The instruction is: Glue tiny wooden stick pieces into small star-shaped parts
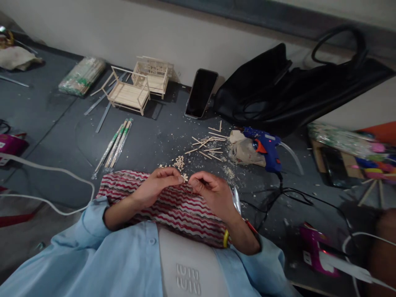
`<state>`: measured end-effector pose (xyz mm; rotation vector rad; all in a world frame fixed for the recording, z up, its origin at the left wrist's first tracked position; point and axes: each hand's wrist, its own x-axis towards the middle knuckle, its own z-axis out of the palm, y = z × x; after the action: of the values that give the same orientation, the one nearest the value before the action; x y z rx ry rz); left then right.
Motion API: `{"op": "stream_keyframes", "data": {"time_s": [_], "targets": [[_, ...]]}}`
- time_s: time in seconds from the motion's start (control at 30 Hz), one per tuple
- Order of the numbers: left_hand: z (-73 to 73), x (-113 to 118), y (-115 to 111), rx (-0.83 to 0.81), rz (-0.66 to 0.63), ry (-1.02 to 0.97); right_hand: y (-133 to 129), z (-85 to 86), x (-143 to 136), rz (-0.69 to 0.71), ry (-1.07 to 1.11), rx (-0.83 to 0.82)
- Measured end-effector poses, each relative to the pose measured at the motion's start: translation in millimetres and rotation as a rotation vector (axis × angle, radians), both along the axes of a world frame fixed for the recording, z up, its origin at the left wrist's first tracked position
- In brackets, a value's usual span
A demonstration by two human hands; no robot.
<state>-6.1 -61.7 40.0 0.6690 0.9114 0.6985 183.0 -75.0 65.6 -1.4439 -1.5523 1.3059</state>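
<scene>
A person in a light-blue long-sleeved shirt (123, 255) worked at a dark grey tabletop (161, 138), seen from above. The left hand (163, 180) had its thumb and forefinger closed in a pinch on a tiny, knobbly, pale wooden piece (185, 177), which stuck out from the fingertips toward the other hand. The right hand (213, 193) was just beside it, thumb and fingers curled toward one another; whether they gripped anything could not be told. Both hands were above a red, white and grey wavy-striped cloth (176, 214) along the table's near edge.

Just beyond the fingers lay a small heap of short, pale wooden bits (178, 162). Farther off to the right, thin, pale wooden sticks (210, 142) were scattered among crumbs, near a blue and orange glue gun (268, 149) with a translucent glue stick poking from its back. A pointed silvery metal blade (236, 199) showed beside the right wrist.

Toward the wall stood two miniature slatted furniture frames of pale wood (130, 95), a dark-screened smartphone (201, 94) and a slouching black bag (262, 88). On the left lay slim, plastic-wrapped bundles of sticks (115, 145) and a thicker clear-and-green packet (83, 76).
</scene>
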Motion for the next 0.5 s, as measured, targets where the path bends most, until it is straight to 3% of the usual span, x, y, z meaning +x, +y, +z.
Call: {"op": "stream_keyframes", "data": {"time_s": [0.13,0.27,0.4,0.5], "targets": [[1.7,-1.8,1.7,0.033,0.010,0.032,-3.4,2.9,4.2,-0.150,0.354,-0.085],[1.2,-4.8,5.1,0.121,0.048,0.028,-6.6,16.9,10.4,-0.247,0.694,-0.092],[1.0,-7.5,7.0,0.175,0.073,0.018,-10.2,38.2,21.5,-0.402,0.803,-0.002],[1.9,-13.6,11.0,0.298,0.141,0.140,-16.4,50.0,34.7,-0.531,0.807,0.119]]}}
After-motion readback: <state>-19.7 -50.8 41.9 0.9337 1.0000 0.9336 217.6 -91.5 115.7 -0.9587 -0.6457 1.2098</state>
